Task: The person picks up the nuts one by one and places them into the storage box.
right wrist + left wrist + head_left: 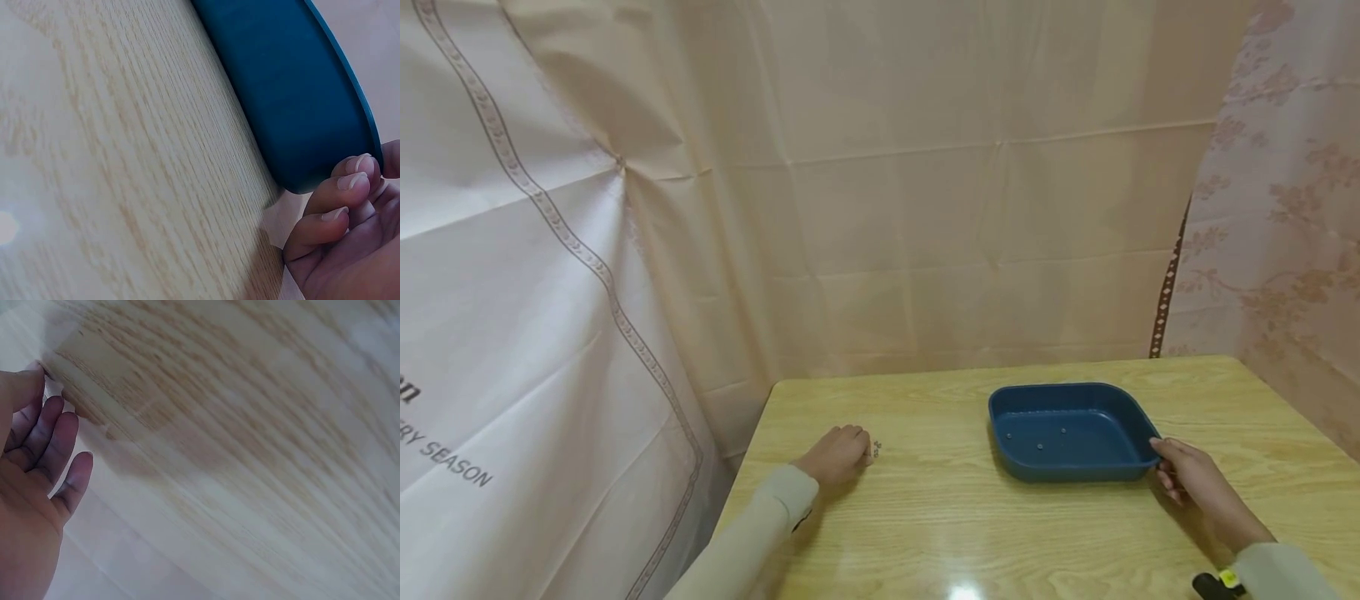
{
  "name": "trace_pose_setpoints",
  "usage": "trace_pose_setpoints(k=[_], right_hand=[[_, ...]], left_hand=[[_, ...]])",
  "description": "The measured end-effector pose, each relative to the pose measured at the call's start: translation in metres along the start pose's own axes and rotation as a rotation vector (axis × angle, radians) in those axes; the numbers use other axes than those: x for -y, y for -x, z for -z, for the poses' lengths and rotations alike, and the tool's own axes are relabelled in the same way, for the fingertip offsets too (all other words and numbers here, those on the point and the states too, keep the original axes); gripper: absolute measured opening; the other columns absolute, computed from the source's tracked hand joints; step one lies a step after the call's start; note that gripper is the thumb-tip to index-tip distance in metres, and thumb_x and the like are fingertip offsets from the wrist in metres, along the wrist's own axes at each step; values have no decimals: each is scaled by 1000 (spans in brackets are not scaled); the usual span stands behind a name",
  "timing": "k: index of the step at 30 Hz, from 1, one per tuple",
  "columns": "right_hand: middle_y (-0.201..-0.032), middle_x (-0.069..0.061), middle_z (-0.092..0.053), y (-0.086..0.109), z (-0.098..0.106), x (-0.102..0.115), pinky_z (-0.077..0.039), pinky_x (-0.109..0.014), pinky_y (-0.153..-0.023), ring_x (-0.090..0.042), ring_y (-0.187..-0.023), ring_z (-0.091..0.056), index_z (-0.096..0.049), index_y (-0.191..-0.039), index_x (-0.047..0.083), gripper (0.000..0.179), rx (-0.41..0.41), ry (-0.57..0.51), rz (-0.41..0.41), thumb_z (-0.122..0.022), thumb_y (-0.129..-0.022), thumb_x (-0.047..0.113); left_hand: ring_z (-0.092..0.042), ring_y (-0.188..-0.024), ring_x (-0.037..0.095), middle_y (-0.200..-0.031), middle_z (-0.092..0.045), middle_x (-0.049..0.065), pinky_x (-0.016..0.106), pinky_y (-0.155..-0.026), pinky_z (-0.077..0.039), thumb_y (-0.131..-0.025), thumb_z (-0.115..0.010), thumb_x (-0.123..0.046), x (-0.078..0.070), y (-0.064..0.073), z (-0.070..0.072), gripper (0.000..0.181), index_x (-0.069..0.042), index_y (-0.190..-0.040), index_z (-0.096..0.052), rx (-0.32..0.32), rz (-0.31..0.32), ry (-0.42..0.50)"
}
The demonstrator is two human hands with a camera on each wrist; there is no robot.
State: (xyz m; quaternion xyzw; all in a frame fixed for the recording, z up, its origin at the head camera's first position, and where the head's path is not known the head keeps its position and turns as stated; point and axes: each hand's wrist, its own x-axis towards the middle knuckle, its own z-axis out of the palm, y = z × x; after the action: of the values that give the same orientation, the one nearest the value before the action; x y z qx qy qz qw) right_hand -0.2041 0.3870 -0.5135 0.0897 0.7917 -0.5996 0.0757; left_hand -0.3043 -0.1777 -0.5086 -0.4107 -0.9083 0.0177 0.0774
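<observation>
A dark blue rectangular plastic tray (1075, 473) with rounded corners stands on the right half of the table, slightly tilted or flat, I cannot tell which. Three tiny round metal pieces (1040, 447) lie on its floor. My right hand (1195, 479) pinches the tray's near right corner, thumb over the rim and fingers under it. Left of the tray, my left hand (838, 456) reaches down to the tabletop, its fingertips beside several tiny dark pieces (877, 448). In the left wrist view the thumb and forefinger tips come close together; whether they pinch a piece is hidden.
The light wood-grain table (925, 517) ends at a beige curtain (962, 250) behind and a white printed cloth (550, 375) on the left. A patterned cloth (1285, 250) hangs at the right. A black object with a yellow part (1217, 585) shows by the right sleeve.
</observation>
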Motion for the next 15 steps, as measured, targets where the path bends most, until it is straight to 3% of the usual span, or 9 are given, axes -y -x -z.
trace_pose_setpoints(k=[5,15], right_hand=[[-68,2,-47,0,1,1,-43,-28,-53,-11,-56,-46,-42,-85,14,41,3,-4,-33,-37,-112,44],[-69,2,-46,-1,0,-1,-44,-28,-53,-10,-56,-45,-43,-81,15,44,-7,11,-5,-36,-112,44]], left_hand=[[-61,-87,18,-93,-64,0,35,-79,-53,-103,-65,-20,-2,0,3,9,-13,-98,-65,19,-9,-22],[-63,-89,18,-97,-66,1,35,-81,-54,-103,-65,-19,-5,0,6,7,-13,-99,-67,29,-39,-51]])
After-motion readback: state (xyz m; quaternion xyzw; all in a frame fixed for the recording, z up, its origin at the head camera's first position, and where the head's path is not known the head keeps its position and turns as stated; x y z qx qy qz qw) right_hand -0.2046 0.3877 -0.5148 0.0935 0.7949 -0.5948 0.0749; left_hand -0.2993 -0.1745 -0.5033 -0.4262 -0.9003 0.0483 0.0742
